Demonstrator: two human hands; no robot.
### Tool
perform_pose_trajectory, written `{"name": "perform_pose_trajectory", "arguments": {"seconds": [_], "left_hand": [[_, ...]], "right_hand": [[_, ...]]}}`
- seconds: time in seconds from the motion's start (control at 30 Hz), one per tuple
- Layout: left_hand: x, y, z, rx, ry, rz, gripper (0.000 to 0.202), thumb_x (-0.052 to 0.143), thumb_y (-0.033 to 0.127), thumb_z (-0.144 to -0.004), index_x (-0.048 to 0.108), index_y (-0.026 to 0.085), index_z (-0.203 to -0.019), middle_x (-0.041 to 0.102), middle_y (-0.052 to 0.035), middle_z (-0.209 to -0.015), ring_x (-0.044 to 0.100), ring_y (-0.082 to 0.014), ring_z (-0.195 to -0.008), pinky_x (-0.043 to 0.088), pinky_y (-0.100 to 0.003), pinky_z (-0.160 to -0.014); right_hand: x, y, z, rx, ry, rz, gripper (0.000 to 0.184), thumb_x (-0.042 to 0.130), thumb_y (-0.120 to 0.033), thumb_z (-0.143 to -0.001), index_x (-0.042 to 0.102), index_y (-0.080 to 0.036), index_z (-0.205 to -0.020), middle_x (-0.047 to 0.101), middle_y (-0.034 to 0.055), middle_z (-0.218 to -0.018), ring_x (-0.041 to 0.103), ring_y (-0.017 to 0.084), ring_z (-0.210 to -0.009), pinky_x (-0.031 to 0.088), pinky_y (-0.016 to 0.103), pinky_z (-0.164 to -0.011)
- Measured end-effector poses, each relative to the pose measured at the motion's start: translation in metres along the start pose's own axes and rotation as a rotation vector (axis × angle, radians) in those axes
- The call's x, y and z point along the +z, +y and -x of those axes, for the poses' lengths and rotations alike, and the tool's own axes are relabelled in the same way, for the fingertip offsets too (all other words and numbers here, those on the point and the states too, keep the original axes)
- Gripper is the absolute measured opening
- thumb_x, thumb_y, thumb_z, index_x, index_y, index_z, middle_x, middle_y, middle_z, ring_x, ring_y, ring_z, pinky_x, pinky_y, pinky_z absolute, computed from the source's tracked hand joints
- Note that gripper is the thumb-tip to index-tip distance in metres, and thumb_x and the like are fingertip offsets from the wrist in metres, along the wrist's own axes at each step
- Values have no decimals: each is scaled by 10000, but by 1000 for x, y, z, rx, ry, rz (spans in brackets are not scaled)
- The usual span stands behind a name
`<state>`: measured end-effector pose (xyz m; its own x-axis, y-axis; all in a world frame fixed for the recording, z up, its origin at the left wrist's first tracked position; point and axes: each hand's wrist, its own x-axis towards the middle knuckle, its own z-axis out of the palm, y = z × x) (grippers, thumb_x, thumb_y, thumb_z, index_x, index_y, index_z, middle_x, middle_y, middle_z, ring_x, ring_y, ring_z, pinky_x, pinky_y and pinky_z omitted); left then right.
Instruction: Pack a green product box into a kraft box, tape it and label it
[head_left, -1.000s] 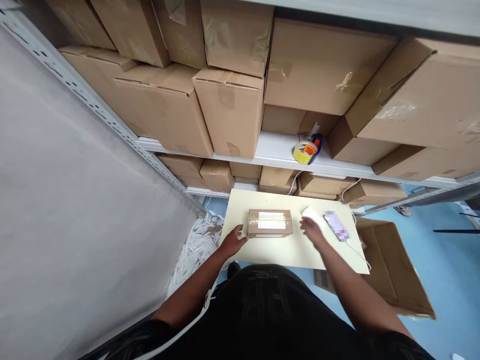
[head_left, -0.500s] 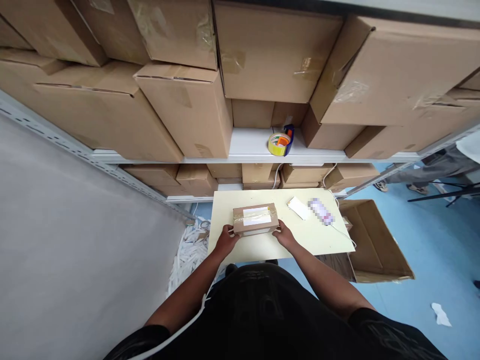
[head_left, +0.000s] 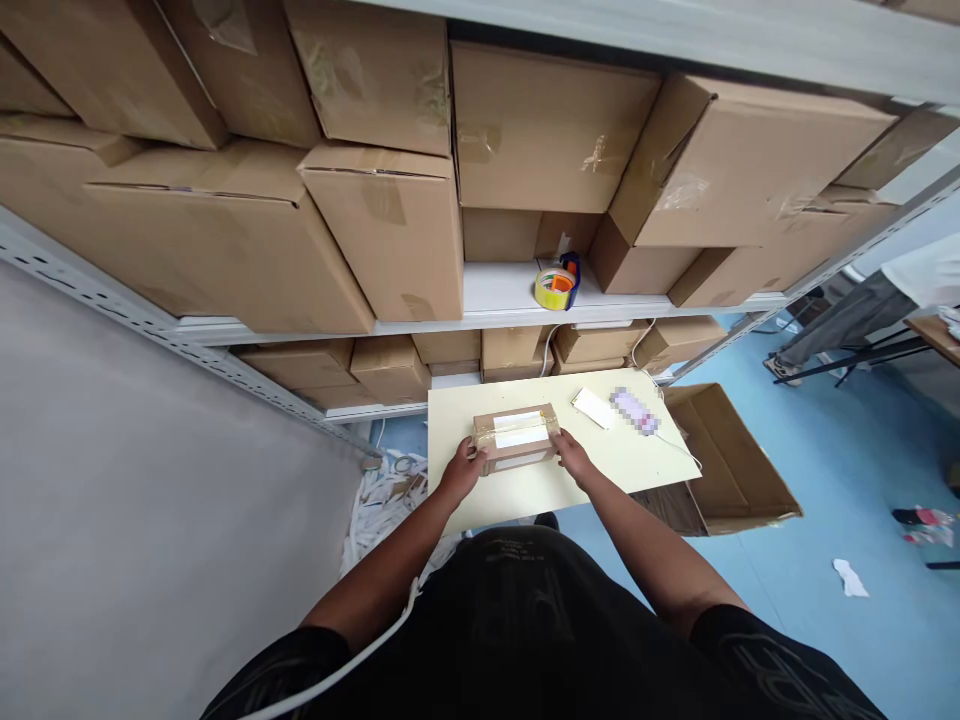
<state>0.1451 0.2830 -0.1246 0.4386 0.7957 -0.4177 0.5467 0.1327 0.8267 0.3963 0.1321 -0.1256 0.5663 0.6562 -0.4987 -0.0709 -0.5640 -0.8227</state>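
A small brown cardboard box with white labels on its top and front and clear tape across it is held over the pale yellow table. My left hand grips its left end, fingers wrapped round the corner. At the opposite end, my right hand holds the right side. Whether the box's underside touches the table cannot be made out. To its right lie a white card-like slip and a blurred-out purplish object with a white cable.
Large cartons fill the shelves ahead. A tape dispenser with yellow tape sits on the shelf edge. An open carton stands right of the table; shredded white paper lies left. Another person's legs show at far right.
The box has shifted slightly right and tilted a little, with both hands still on it. My head view has turned, so the shelves and floor sit differently.
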Motion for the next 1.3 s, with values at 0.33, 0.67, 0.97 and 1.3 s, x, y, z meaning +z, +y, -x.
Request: {"name": "perform_pose_trajectory", "arguments": {"seconds": [0.33,0.67,0.97,1.3], "left_hand": [[-9,2,6,98,-58,-70,544,642,429,-950,572,219,-1447,712,-128,-1366,716,-286,-1158,509,-371,-975],[-13,-1,19,161,-132,-184,554,533,399,-1020,459,218,-1538,682,-100,-1423,690,-269,-1229,505,-348,-1026],[-13,-1,21,184,-134,-221,569,497,448,-1021,449,279,-1563,711,-48,-1384,693,-263,-1224,518,-346,-1012],[-10,-1,22,146,-117,-215,625,516,526,-987,456,295,-1565,720,-45,-1368,699,-278,-1207,516,-387,-1039]], "right_hand": [[8,8,-5,-36,9,63,544,574,-586,-914,584,-294,-1373,672,82,-1359,612,290,-1236,515,461,-1015],[6,22,0,-54,-22,93,637,550,-617,-935,524,-305,-1489,624,84,-1460,578,307,-1323,495,482,-1078],[-1,24,1,-155,-54,197,649,517,-633,-968,519,-299,-1524,660,74,-1431,585,326,-1344,469,497,-1117],[-4,16,3,-190,-89,314,709,439,-644,-1011,446,-223,-1582,651,132,-1443,576,321,-1378,414,466,-1163]]}}
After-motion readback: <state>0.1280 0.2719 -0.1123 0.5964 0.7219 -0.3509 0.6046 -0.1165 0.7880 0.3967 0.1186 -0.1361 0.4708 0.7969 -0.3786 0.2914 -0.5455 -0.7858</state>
